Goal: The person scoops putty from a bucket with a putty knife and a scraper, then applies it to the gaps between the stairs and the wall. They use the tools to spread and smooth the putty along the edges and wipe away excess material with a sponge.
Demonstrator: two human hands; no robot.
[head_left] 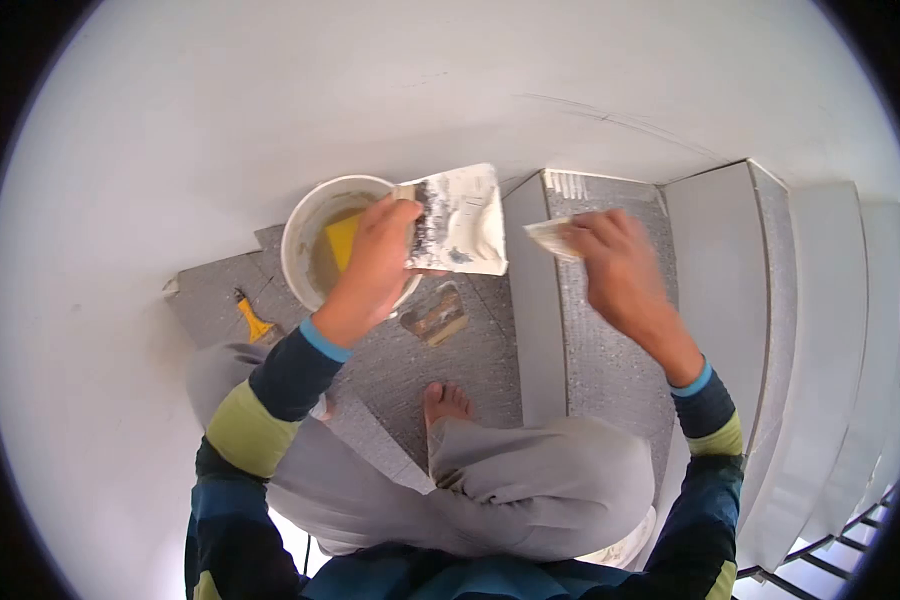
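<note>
My left hand (375, 255) is closed on the handle side of a wide flat blade (460, 220), whose face carries white paste and dark smears. Beneath that hand stands a round white bucket (297, 240) with a yellow block (343, 240) inside it. To the right, over a grey speckled step, my right hand (620, 265) pinches a small whitish scraper (552, 238), its tip pointing left toward the wide blade. A gap separates the two tools. The right hand is slightly blurred.
A yellow-handled brush (256, 322) lies on the grey floor left of the bucket. A transparent-looking tool (436, 315) lies below it. Stairs (715, 270) rise to the right along a white wall (370, 90). Dark railings (830, 555) show at the lower right.
</note>
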